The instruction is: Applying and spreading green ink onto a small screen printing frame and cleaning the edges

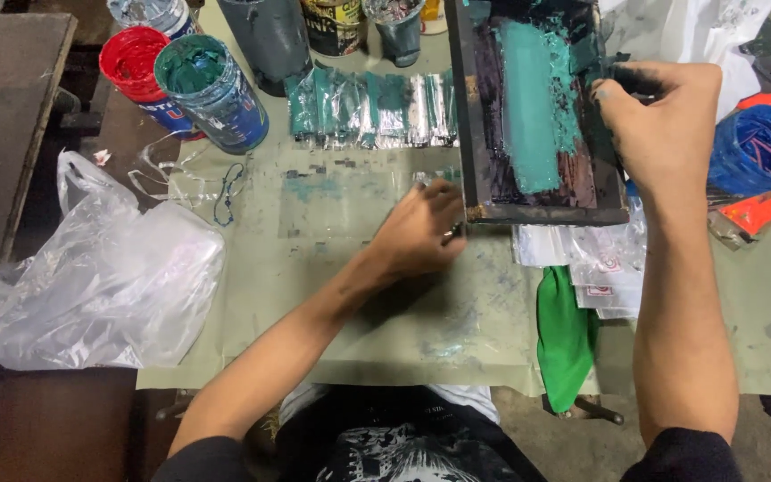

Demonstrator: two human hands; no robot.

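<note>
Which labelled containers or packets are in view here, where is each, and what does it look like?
Teal ink tub: top left, round, blue printed wrap.
Red ink tub: left of it, round, blue wrap.
Dark can: top centre, yellow-black label.
Clear packets: below the frame, with small red-white labels.

bare table (350,312) centre, paint cans (211,89) behind, plastic bag (91,286) left, screen frame (537,112) right

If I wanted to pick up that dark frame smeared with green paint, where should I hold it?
Probably by the bare dark wooden frame edges, coming in from the sides, as the right hand does on its right edge and the left hand near its lower left corner. The middle is wet with green paint, so fingers there would smear.
</note>
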